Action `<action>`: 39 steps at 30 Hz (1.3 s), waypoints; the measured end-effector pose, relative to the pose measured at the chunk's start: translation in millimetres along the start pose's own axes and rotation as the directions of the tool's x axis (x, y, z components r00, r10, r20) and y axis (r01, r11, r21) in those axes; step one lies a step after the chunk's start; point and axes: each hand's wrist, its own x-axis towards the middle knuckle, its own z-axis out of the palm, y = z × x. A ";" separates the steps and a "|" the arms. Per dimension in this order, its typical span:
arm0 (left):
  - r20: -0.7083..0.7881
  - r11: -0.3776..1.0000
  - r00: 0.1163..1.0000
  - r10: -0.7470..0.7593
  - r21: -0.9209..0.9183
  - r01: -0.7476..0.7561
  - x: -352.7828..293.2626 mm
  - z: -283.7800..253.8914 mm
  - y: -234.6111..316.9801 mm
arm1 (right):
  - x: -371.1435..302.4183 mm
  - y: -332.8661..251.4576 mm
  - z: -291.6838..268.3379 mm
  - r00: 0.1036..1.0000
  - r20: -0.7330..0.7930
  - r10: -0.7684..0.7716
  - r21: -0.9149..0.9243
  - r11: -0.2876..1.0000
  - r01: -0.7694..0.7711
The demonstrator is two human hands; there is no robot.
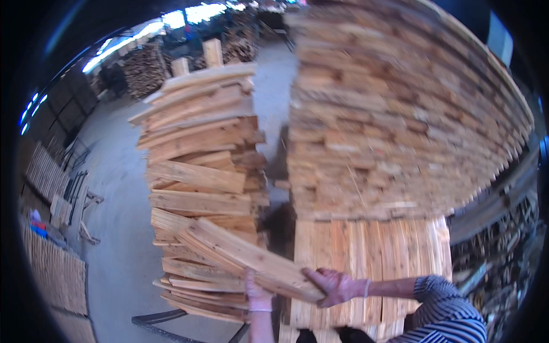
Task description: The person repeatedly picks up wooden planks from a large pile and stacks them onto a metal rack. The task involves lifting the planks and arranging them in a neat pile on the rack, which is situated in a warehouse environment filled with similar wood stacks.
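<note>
Two long wooden boards (246,251) lie together, slanting from the pile at the left toward me. My right hand (336,287), in a pinkish glove, is closed round their near right end. Closer to me, my left hand (259,294), gloved too, grips the lower edge of the boards from beneath; its fingers are partly hidden. The boards' far end rests over or just above a loose pile of boards (200,200); which of these I cannot tell. Under my right forearm spreads a level layer of boards laid side by side (366,251).
A tall, neat stack of boards (389,126) rises at the right, blurred by motion. My dark shoes (320,336) show at the lower edge. A dark metal frame (160,317) juts out below the loose pile. More stacked wood (54,263) stands at the far left beside the concrete floor (114,188).
</note>
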 end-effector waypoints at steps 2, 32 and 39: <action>0.005 0.993 0.995 -0.098 -0.069 0.099 -14.1 0.3 -45.4 | -48.5 15.2 -12.3 0.987 0.026 0.160 -0.038 0.987 -0.159; -0.043 0.438 0.602 -0.797 0.646 0.626 -139.5 263.4 -548.0 | -571.4 376.7 27.4 -0.107 -0.514 0.851 0.549 0.230 -0.804; -0.060 0.407 0.598 -0.799 0.679 0.611 -126.7 245.9 -579.0 | -580.7 461.3 75.3 -0.091 -0.614 0.784 0.492 0.290 -0.821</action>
